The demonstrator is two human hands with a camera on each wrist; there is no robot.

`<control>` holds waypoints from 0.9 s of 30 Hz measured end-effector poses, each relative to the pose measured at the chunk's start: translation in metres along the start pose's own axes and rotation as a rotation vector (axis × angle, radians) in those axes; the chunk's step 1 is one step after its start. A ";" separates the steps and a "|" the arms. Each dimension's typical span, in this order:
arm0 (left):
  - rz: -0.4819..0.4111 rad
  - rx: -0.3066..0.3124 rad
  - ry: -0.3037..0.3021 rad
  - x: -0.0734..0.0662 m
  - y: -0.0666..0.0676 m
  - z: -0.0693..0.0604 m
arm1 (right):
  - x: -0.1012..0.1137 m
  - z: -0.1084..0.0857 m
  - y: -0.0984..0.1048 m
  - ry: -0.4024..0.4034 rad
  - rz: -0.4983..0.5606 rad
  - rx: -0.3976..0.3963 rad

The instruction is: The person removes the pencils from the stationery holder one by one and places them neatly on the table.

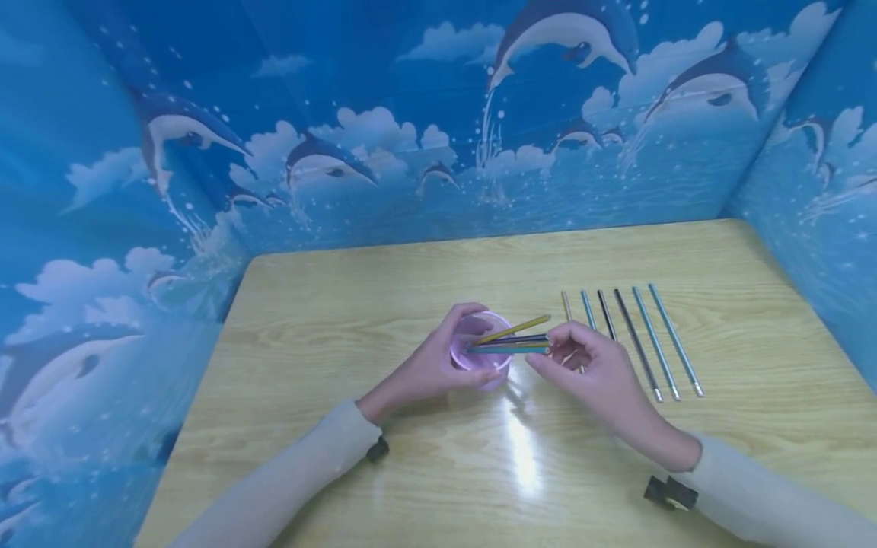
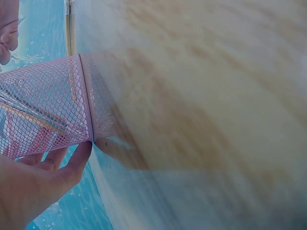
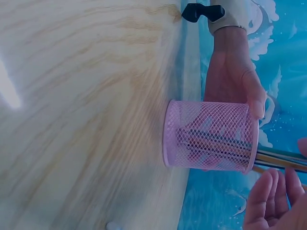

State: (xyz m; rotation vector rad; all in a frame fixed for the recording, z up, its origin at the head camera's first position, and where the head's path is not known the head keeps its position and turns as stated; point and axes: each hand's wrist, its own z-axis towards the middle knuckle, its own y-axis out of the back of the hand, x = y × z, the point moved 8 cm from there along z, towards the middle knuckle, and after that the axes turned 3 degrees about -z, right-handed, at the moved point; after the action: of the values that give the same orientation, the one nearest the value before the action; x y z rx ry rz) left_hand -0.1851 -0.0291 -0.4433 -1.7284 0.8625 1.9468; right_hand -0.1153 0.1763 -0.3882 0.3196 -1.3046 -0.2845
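The fingers of the left hand (image 1: 438, 358) are curling round a pink mesh pencil cup (image 3: 211, 136), the thumb and forefinger spreading about its rim. The cup is standing upright on the desk (image 1: 329, 304), slightly left of the middle between the left and right edges. The fingers of the right hand (image 1: 599, 369) are bending loosely, thumb and fingertips narrowing about the outer ends of the pencils leaning in the cup; whether they are pinching any, I cannot tell.

At least four pencils are showing in the cup: one yellow pencil (image 1: 514, 329) is rising at a wider angle, while a dark one, another yellow one and a teal pencil (image 1: 507, 350) are lying close together, all pointing toward the right edge.

To the right of the cup, six pencils are lying in a row, running from the far edge side toward the near edge: one tan pencil (image 1: 566, 307), three blue-teal ones and two dark ones. The right hand is partly hiding the left three from the head camera; the right three are showing their eraser ends nearest the near edge.

A dolphin-print cloth (image 1: 438, 205) is hanging beyond the far, left and right edges. Two pale sleeves (image 1: 294, 472) are reaching in over the near edge.
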 end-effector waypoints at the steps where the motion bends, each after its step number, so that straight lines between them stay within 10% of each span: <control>1: 0.000 -0.002 0.000 0.000 0.000 0.000 | 0.001 0.000 0.000 0.005 -0.004 -0.007; 27: -0.015 -0.001 0.002 0.001 0.001 0.000 | 0.000 0.004 0.006 0.053 0.068 -0.147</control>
State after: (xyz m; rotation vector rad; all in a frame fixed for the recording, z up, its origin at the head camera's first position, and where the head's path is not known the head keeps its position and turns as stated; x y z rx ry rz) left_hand -0.1857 -0.0296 -0.4444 -1.7326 0.8471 1.9373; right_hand -0.1186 0.1813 -0.3849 0.1575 -1.2327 -0.3105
